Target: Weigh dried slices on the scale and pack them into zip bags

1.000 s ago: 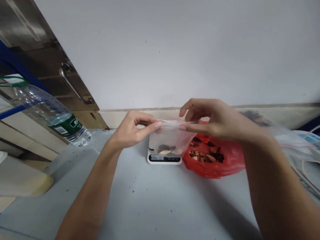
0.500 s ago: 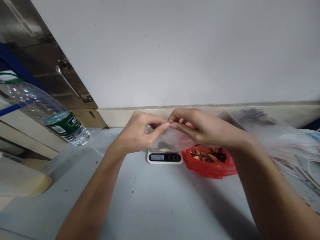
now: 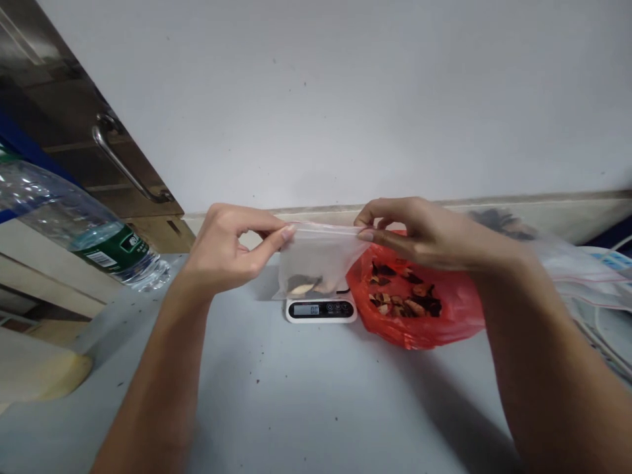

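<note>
A small clear zip-lock bag hangs stretched between my hands, with a few dark and pale dried pieces at its bottom. My left hand pinches the top left corner between thumb and forefinger. At the top right corner, my right hand pinches the bag's edge in the same way. Just below and behind the bag is a white digital kitchen scale, its display lit with zeros; the bag covers most of its platform. Beside the scale, under my right hand, an open red plastic bag holds dried brown pieces.
A water bottle with a green label stands at the left, near a whitish container. Larger clear bags with dark contents and some cables lie at the right. A white wall rises behind the table.
My hands have moved apart, the left one leftward and the right one slightly right, pulling the zip-lock bag's top edge out straight. More of the red bag's contents shows.
</note>
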A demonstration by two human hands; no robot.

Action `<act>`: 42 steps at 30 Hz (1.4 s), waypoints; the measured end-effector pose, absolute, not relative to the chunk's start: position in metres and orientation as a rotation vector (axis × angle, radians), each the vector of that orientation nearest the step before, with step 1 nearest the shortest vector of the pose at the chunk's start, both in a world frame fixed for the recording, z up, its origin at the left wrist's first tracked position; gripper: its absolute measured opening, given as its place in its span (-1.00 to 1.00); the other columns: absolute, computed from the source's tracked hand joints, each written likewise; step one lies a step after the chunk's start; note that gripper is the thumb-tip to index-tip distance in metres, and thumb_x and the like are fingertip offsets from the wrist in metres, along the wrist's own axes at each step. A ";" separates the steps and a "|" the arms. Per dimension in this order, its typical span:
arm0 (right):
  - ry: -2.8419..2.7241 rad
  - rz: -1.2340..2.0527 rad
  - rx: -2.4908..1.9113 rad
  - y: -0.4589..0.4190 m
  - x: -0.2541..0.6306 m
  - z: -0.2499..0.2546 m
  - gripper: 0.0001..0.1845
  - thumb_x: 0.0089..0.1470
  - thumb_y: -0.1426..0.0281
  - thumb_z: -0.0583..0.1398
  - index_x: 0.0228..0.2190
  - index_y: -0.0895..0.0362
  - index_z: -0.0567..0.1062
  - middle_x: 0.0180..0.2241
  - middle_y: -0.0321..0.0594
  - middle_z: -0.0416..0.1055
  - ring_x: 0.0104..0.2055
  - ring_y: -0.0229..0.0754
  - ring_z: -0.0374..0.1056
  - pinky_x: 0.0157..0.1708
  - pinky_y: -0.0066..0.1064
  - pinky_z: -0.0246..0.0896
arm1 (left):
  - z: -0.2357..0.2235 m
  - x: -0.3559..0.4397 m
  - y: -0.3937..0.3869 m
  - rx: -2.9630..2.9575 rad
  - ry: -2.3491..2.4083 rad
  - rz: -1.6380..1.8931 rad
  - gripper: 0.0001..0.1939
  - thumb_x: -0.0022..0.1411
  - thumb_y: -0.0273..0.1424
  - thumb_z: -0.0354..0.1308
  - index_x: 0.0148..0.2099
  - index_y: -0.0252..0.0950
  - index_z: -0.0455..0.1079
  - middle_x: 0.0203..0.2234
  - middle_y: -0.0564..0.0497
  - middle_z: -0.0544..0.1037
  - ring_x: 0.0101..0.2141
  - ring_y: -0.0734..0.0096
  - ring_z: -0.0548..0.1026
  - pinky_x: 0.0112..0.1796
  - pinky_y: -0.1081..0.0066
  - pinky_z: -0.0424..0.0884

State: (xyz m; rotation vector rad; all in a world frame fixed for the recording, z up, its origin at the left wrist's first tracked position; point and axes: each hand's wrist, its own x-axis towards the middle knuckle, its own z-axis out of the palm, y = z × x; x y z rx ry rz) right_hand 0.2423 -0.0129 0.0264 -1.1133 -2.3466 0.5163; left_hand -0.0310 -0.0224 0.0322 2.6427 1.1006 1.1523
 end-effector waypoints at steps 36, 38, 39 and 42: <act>-2.085 -0.199 -1.596 -0.067 0.403 -0.016 -0.48 0.25 0.30 0.13 0.21 0.00 0.52 0.32 -0.06 0.35 0.42 0.15 0.17 0.36 0.20 0.07 | -0.029 0.095 -0.033 2.725 0.815 0.214 -0.62 0.36 -0.13 0.27 0.13 -0.19 0.54 0.15 -0.13 0.54 0.20 0.04 0.42 0.14 0.13 0.41; -2.217 -0.128 -1.684 -0.064 0.407 -0.034 -0.36 0.19 0.05 0.20 0.25 -0.02 0.47 0.41 -0.07 0.18 0.46 0.25 0.05 0.33 0.25 0.10 | -0.030 0.099 -0.033 2.718 0.827 0.202 -0.54 0.35 -0.11 0.28 0.21 -0.17 0.48 0.23 -0.14 0.47 0.28 -0.01 0.32 0.20 0.07 0.35; -2.232 -0.107 -1.724 -0.064 0.407 -0.038 -0.29 0.18 -0.03 0.19 0.27 -0.02 0.44 0.43 -0.07 0.12 0.47 0.27 0.01 0.33 0.27 0.09 | -0.029 0.100 -0.033 2.709 0.826 0.216 -0.54 0.36 -0.12 0.27 0.21 -0.17 0.48 0.24 -0.14 0.46 0.28 0.00 0.31 0.21 0.07 0.34; -2.181 -0.136 -1.755 -0.066 0.396 -0.025 -0.28 0.26 -0.09 0.07 0.26 0.04 0.46 0.42 -0.03 0.16 0.47 0.27 0.01 0.36 0.29 0.00 | -0.020 0.095 -0.032 2.650 0.831 0.300 -0.62 0.41 -0.15 0.20 0.17 -0.17 0.50 0.19 -0.10 0.50 0.18 0.10 0.42 0.13 0.21 0.40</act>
